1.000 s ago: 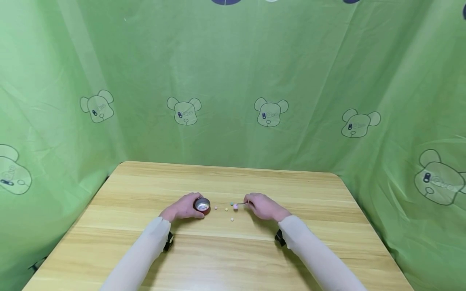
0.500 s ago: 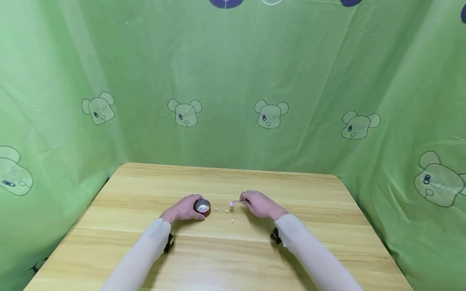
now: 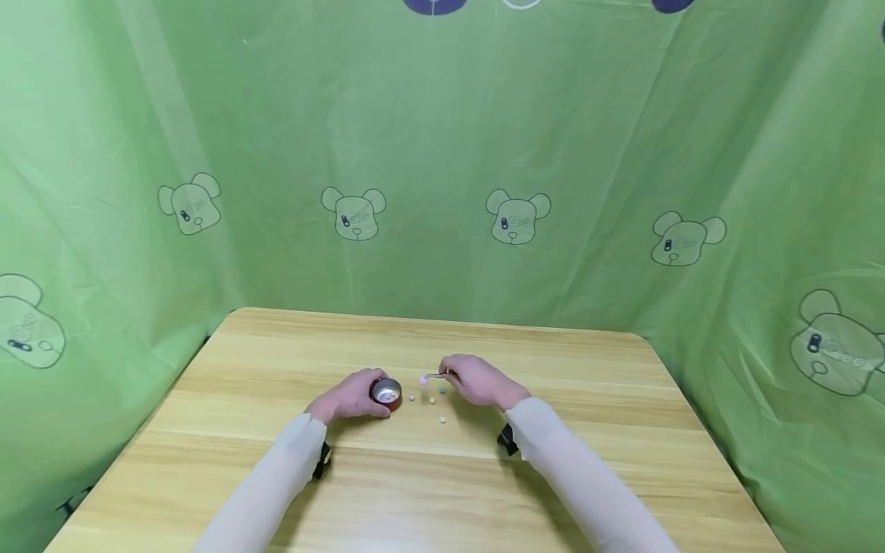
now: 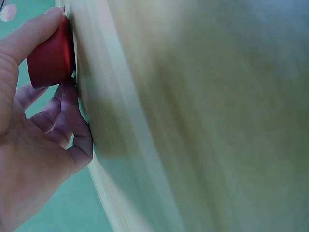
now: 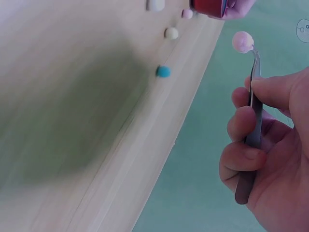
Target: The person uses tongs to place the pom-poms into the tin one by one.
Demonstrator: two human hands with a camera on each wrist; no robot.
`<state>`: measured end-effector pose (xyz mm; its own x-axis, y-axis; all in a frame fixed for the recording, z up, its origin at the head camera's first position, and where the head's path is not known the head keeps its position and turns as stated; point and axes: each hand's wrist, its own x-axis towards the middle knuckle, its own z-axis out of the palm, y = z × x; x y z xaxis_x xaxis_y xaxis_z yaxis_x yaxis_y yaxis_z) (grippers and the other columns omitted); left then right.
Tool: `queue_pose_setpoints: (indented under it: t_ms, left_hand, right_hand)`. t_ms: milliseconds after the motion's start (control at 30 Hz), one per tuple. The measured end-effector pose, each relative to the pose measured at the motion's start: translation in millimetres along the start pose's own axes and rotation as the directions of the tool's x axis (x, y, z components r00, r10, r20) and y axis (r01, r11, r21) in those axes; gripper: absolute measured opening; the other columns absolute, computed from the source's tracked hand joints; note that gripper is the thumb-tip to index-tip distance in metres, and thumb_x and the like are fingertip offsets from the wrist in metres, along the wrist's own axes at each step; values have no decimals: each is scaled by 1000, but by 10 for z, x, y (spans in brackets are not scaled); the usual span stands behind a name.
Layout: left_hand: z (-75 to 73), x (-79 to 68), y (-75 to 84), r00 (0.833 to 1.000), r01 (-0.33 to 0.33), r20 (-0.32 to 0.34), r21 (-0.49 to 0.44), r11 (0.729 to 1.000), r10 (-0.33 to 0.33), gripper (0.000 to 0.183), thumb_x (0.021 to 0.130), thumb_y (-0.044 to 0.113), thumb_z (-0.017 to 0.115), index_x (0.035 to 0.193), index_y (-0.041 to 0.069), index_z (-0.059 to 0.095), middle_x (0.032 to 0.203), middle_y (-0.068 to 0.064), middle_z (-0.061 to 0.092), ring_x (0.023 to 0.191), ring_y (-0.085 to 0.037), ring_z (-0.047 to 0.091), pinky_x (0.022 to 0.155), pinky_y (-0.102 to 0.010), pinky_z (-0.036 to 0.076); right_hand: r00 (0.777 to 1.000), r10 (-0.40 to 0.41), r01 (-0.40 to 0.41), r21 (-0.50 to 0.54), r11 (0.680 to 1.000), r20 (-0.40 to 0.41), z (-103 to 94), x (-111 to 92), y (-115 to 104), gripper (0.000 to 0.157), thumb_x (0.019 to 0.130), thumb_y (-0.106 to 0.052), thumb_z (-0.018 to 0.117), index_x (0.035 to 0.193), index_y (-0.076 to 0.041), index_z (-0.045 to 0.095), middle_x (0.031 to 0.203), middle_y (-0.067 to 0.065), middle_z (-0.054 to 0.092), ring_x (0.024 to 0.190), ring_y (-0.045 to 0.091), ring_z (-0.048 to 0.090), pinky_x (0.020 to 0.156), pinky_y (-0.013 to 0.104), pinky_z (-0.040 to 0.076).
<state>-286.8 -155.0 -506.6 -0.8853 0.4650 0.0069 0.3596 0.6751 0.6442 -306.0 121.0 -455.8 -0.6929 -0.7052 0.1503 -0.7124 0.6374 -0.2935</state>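
Note:
My left hand (image 3: 355, 394) grips a small round red tin (image 3: 386, 393) from its left side, thumb and fingers around the wall. The tin stands on the table with its top uncovered, silvery inside, and something small and pale lies in it. In the right wrist view my right hand (image 5: 270, 140) holds metal tweezers (image 5: 254, 130), whose bent tips pinch a pale pink ball (image 5: 242, 42). That ball hangs above the table, to the right of the tin. Below it lie a blue ball (image 5: 163, 71), a yellowish ball (image 5: 171, 33), a small pink ball (image 5: 187, 13) and a white ball (image 3: 442, 420).
The wooden table (image 3: 415, 491) carries the loose balls between my two hands. Green curtains (image 3: 429, 276) printed with bear heads hang behind the table and along both sides.
My right hand has moved left and lifted, carrying the pink ball in the tweezers closer to the tin. The blue ball shows again below. My left hand stays on the tin.

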Motion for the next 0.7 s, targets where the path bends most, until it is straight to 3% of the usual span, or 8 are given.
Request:
queue_pose_setpoints:
  t_ms: [700]
  left_hand:
    - [31, 37, -27, 1000, -6, -9, 22, 1000, 6, 52, 71, 22, 83, 113, 7, 55, 105, -5, 59, 97, -22, 55, 88, -42, 43]
  right_hand:
    - [999, -40, 40, -8, 999, 26, 83, 279, -176, 11, 97, -12, 52, 99, -8, 62, 86, -4, 59, 76, 11, 54, 71, 30, 48]
